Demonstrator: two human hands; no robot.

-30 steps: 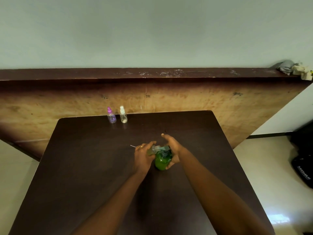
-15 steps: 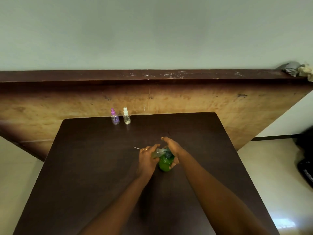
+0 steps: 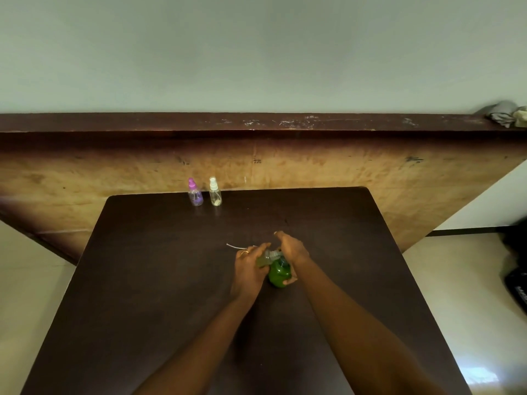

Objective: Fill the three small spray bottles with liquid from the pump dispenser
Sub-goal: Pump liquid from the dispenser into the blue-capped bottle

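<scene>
Dark table (image 3: 171,280) looks smooth, faintly glossy wood; bottles (image 3: 196,195) clear plastic; dispenser (image 3: 278,273) glossy green plastic.

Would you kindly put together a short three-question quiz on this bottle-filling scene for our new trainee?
1. True or false: at the table's far edge, the purple-capped bottle stands to the left of the white-capped bottle.
2. What does the left hand hold at the nozzle of the pump dispenser? A) a small bottle B) a cloth C) nothing
3. Fill in: the right hand is on top of the pump dispenser, whose body is ____ in colour.

Key: 1 true; 2 A; 3 green.
</scene>
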